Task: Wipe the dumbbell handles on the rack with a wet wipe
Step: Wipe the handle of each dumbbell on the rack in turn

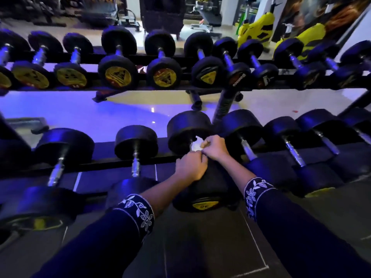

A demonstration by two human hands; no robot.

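A black dumbbell (pixel 188 129) lies on the lower tier of the rack (pixel 86 164), its near head bearing a yellow label. Both my hands meet over its handle, which they mostly hide. My left hand (pixel 190 167) curls around the near part of the handle, resting against the near head. My right hand (pixel 214 147) is curled over the handle further in, and a pale wet wipe (pixel 197 143) shows just beside its fingers. Whether the left hand also touches the wipe is hidden.
Several more dumbbells with chrome handles (pixel 135 163) sit left and right on the lower tier. The upper tier (pixel 180 57) carries a long row of them. A black mat floor lies below; yellow gym machines (pixel 259 27) stand beyond the rack.
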